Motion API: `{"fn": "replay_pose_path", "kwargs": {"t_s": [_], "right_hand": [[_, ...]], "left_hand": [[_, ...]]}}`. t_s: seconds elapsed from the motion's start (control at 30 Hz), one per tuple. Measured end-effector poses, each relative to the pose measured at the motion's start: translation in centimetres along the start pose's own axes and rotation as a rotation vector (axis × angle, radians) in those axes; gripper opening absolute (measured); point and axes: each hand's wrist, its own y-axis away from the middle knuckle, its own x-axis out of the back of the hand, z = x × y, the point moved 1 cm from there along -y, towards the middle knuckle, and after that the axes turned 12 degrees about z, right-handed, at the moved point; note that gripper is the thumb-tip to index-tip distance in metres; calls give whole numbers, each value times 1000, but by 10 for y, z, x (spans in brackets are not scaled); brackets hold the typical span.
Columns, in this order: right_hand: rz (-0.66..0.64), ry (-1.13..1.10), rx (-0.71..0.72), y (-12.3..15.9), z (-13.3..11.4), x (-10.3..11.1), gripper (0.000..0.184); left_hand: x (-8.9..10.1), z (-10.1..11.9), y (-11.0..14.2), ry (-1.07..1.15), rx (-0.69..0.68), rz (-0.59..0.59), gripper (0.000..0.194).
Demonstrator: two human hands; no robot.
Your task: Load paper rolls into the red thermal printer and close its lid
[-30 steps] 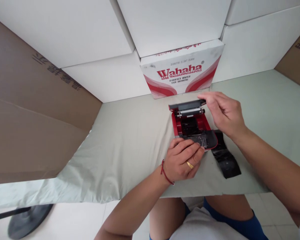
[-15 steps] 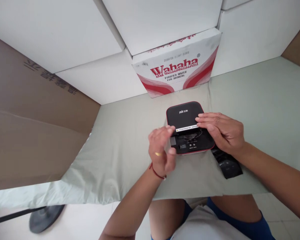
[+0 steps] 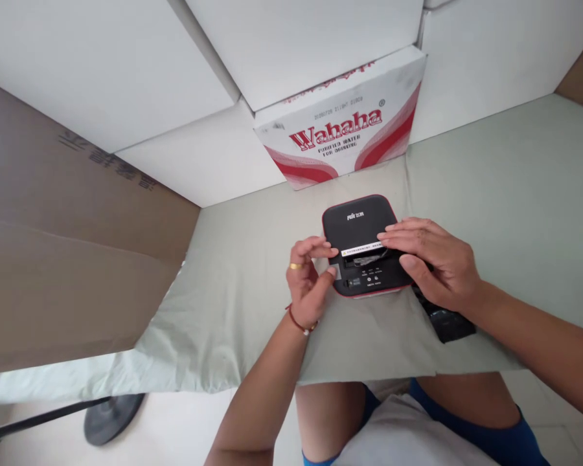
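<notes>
A small black printer-like device (image 3: 362, 223) with a red edge lies on the cloth-covered table. Crumpled clear film (image 3: 369, 259) shows in the slot below its white warning strip (image 3: 362, 249). My left hand (image 3: 308, 278) is at its left edge, thumb on a grey patch and fingertips higher up, with a gap between them. Across the right side lie the outstretched fingers of my right hand (image 3: 432, 259), its thumb lower down. A glossy black wrapper (image 3: 449, 323) is partly hidden beneath my right hand and wrist.
A Wahaha water carton (image 3: 344, 136) stands behind the device, against stacked white boxes (image 3: 311, 45). A large brown carton (image 3: 78, 259) rises on the left. The table's front edge runs just above my legs. A black round base (image 3: 114, 417) stands on the floor.
My left thumb has come up onto the device's left edge and the fingers have settled there. The clear film looks smaller in the slot. My right hand stays on the right side.
</notes>
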Motion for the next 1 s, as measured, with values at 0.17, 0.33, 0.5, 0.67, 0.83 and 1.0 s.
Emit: {"fn": "replay_pose_path", "kwargs": {"t_s": [0.17, 0.33, 0.5, 0.67, 0.83, 1.0], "right_hand": [[6, 59, 177, 12, -10, -2, 20], [30, 135, 210, 17, -12, -2, 18], [42, 118, 233, 16, -14, -1, 20], [13, 91, 301, 15, -12, -2, 28], [-152, 32, 292, -4, -20, 8, 9], [-467, 224, -130, -63, -22, 6, 43]], "left_hand": [[-5, -10, -3, 327, 270, 0, 73], [-6, -15, -4, 311, 524, -158, 104], [-9, -20, 0, 403, 665, -211, 114], [-12, -22, 2, 401, 691, -198, 114], [-15, -25, 3, 492, 688, -180, 115], [-17, -32, 4, 546, 671, -131, 102]]}}
